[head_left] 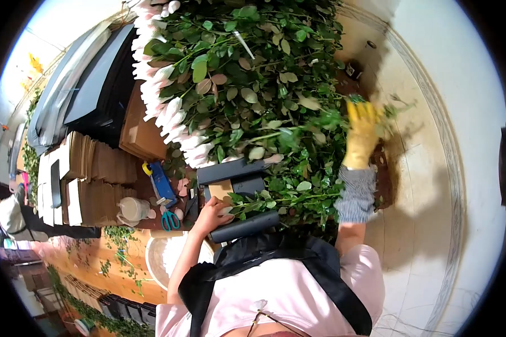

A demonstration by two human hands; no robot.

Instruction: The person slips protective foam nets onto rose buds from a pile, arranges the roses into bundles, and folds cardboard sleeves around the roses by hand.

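Note:
Bare, my left hand (209, 217) is at the left end of a black padded holder (245, 226), with its fingers around a pale rose head (226, 211). Leafy stems (287, 201) run rightward from that rose. Brown cardboard (221, 191) lies just above these fingers. My right hand (362, 132) wears a yellow glove and a grey knitted cuff. Its fingers are closed on a leafy stem (326, 119) at the right edge of the pile; stem and leaves are blurred. The large rose pile (247, 95) has its pale, sleeved heads (168, 115) on the left.
Left of the holder are teal scissors (170, 220), a blue tool (162, 182), a white cup (134, 209) and stacked cardboard (98, 168). A white bucket (154, 255) stands below. Black boxes (104, 76) are upper left. A person (11, 213) is at far left.

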